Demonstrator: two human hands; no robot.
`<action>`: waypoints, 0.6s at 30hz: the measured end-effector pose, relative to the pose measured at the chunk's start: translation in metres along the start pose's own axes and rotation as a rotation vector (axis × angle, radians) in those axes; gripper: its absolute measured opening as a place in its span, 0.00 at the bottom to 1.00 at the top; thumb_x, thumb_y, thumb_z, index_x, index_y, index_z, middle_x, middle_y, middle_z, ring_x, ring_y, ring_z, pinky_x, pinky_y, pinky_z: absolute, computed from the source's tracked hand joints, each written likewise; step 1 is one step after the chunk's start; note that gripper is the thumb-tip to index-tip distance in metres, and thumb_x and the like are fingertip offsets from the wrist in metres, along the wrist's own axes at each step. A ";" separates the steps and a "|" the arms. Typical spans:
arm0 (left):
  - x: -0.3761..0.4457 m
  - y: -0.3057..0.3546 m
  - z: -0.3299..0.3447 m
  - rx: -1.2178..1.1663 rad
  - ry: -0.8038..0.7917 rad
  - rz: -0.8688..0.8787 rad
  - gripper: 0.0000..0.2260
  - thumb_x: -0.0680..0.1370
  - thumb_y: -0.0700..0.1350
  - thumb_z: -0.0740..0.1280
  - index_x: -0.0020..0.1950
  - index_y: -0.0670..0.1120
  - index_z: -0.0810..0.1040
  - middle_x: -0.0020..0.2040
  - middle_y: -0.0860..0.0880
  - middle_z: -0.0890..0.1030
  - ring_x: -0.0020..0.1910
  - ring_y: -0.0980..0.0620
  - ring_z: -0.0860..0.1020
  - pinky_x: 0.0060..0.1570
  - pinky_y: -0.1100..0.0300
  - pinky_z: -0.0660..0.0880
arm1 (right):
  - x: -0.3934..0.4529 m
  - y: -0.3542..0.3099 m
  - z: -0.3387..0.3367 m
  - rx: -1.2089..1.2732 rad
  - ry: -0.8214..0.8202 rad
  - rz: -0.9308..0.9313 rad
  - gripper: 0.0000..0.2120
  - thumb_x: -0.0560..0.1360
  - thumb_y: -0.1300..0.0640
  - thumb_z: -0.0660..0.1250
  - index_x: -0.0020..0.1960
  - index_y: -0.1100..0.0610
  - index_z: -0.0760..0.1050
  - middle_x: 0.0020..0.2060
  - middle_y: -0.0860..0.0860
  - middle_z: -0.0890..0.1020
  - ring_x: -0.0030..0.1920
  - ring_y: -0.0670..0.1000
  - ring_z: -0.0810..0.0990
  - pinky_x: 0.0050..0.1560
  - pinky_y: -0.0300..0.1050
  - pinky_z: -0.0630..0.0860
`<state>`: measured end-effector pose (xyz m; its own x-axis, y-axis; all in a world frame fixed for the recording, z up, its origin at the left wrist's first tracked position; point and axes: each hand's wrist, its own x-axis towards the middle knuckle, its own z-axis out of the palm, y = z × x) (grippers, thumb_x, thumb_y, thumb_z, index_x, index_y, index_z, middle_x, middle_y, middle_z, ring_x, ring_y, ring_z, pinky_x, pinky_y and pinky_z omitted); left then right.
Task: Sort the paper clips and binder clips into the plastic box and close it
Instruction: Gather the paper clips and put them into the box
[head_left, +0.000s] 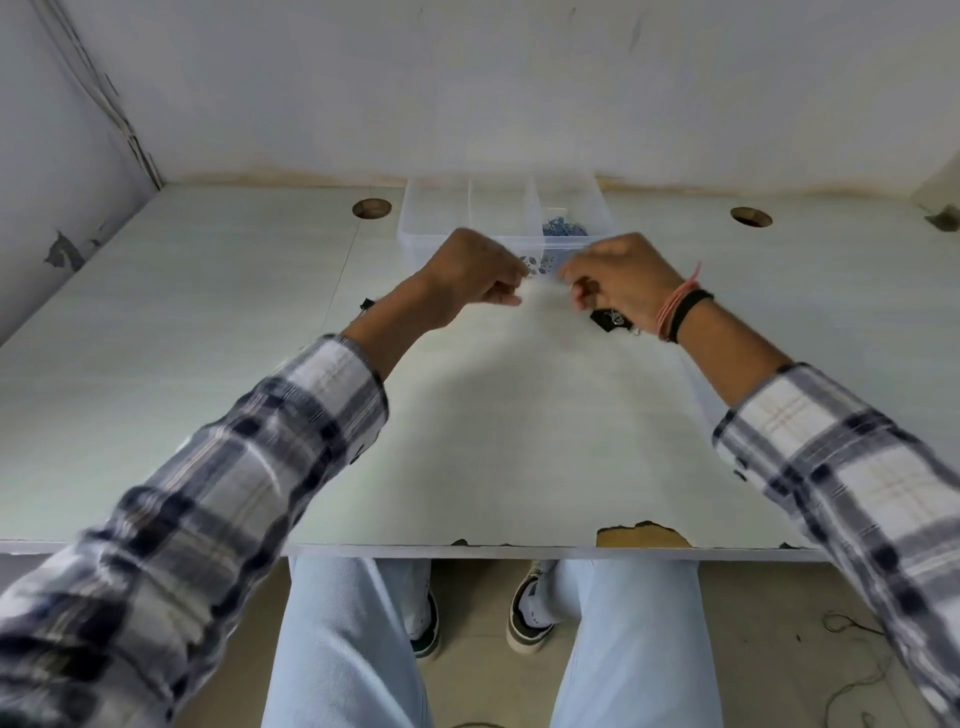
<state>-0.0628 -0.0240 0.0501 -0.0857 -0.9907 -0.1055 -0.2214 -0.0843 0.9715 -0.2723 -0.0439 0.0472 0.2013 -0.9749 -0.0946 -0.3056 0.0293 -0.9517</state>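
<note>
The clear plastic box is sitting open-topped at the far edge of the table, so its compartments are lying open from above, though both hands, the left hand and the right hand, are hovering close together just before its near wall. Black binder clips are lying under the right wrist. Broad bare tabletop is stretching to either side of the forearms.

Soft, even daylight here, bright with no hard glare. A faint broad shadow falls on the worktop under the arms. Both plaid sleeves smear with motion blur, and so do the hands. Wide-angle bending curves the wall and worktop edges; the far clear box looks hazy.
</note>
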 end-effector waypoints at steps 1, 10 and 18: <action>0.012 0.010 0.007 0.010 0.022 -0.002 0.09 0.75 0.28 0.71 0.54 0.25 0.80 0.51 0.33 0.84 0.40 0.46 0.85 0.54 0.50 0.83 | 0.008 -0.005 -0.010 0.037 0.040 -0.005 0.12 0.75 0.67 0.70 0.54 0.75 0.78 0.37 0.59 0.80 0.32 0.53 0.79 0.38 0.47 0.84; 0.124 0.054 0.048 0.515 0.200 0.090 0.16 0.77 0.38 0.73 0.38 0.46 0.66 0.51 0.46 0.86 0.50 0.52 0.85 0.37 0.66 0.78 | 0.080 -0.030 -0.053 -0.300 0.234 0.039 0.05 0.70 0.66 0.75 0.42 0.68 0.82 0.32 0.60 0.82 0.34 0.56 0.81 0.31 0.42 0.79; 0.155 0.046 0.057 0.546 0.112 0.019 0.03 0.78 0.35 0.70 0.50 0.40 0.78 0.42 0.43 0.83 0.37 0.52 0.86 0.42 0.62 0.84 | 0.104 -0.023 -0.056 -0.426 0.215 -0.006 0.11 0.71 0.61 0.76 0.47 0.69 0.84 0.39 0.62 0.86 0.35 0.54 0.82 0.39 0.45 0.82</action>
<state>-0.1417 -0.1753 0.0660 0.0027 -0.9993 -0.0368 -0.6949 -0.0283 0.7186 -0.2966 -0.1579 0.0754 0.0210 -0.9996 0.0162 -0.6682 -0.0261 -0.7435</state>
